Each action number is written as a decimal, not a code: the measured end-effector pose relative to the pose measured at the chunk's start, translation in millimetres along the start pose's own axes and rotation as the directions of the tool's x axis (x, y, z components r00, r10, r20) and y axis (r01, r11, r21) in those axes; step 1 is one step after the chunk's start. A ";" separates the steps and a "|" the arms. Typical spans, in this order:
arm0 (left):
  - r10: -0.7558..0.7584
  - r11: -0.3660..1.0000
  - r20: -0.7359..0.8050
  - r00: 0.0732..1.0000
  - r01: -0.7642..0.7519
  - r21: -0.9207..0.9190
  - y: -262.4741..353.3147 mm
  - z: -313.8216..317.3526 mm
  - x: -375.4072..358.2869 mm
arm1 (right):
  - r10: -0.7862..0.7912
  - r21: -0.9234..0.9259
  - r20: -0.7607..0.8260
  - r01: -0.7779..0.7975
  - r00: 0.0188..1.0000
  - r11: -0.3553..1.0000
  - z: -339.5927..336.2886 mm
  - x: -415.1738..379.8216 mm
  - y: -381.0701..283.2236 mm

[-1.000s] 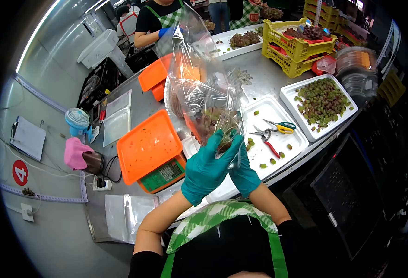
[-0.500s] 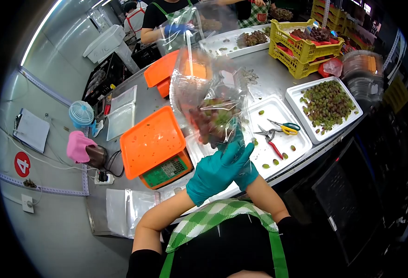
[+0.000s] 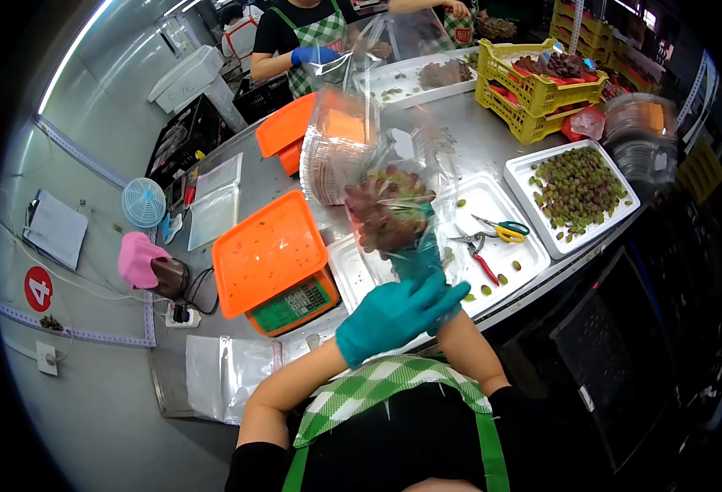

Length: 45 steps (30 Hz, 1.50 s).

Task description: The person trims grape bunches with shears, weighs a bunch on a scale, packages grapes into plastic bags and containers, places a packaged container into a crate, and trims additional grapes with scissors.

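A bunch of dark red grapes [image 3: 389, 211] is held up in front of me within a clear plastic bag [image 3: 444, 172]. My right hand [image 3: 418, 261], in a teal glove, grips the bunch from below; plastic covers part of the hand and hides some fingers. Across the right wrist lies my left hand [image 3: 389, 321], also teal-gloved, fingers stretched out and apart near the bag's lower end. Beneath them is a white tray [image 3: 529, 261] with red-handled pruning shears [image 3: 482, 258], yellow-and-green scissors [image 3: 508, 229] and several loose grapes [image 3: 486, 289].
An orange scale [image 3: 266, 254] stands at left, with flat plastic bags [image 3: 230, 373] nearer me. Clear containers [image 3: 328, 164] are stacked behind the bunch. At right are a tray of loose grapes [image 3: 578, 187] and yellow crates [image 3: 529, 98]. A co-worker's blue-gloved hand [image 3: 316, 55] is across the table.
The grape bunch has turned and shows more clearly through the bag. My left hand has shifted slightly, its fingers stretching farther right across the right wrist.
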<state>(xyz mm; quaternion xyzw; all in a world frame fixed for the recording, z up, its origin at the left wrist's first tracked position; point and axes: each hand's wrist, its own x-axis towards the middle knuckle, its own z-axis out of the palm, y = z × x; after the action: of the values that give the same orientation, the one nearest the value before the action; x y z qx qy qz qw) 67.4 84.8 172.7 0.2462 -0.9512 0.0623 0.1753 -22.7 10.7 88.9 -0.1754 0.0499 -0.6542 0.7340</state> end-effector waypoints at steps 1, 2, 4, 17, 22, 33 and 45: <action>0.002 0.999 -0.129 0.992 0.004 0.046 -1.4 -1.0 -10.7 | 0.004 0.029 0.002 -0.004 1.000 1.000 -0.4 2.1 -1.6; 0.006 0.996 -0.255 0.967 0.017 0.090 -3.3 1.4 -22.2 | 0.025 0.078 0.006 -0.025 1.000 0.997 -2.1 2.8 -3.3; -0.101 0.987 -0.408 0.907 0.142 0.073 -12.4 21.1 -41.9 | 0.072 0.216 0.015 -0.074 0.997 0.974 -6.0 5.3 -7.6; -0.636 0.772 -0.470 0.612 0.496 -0.398 -42.7 57.0 -40.8 | 0.251 0.716 0.285 -0.380 0.925 0.586 5.1 -1.0 -6.6; -0.644 0.672 -0.128 0.754 0.477 -0.567 -35.7 79.7 -69.9 | 0.026 0.252 0.022 -0.031 0.999 0.967 1.2 3.3 -6.5; -0.336 0.401 0.470 0.816 0.576 -0.713 -40.5 72.3 -95.1 | -0.382 -0.659 0.103 0.351 0.918 0.665 -17.9 29.5 7.3; -0.266 0.950 -0.340 0.902 0.305 0.063 -24.4 -0.5 -25.8 | -0.388 -0.263 -0.122 0.347 0.914 0.900 35.8 45.4 -5.7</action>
<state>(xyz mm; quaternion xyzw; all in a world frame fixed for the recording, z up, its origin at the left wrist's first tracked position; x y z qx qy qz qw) 100.6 75.2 164.5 0.3788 -0.8572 0.1306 0.3234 -10.9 -27.3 131.3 -0.2108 0.1559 -0.7832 0.5638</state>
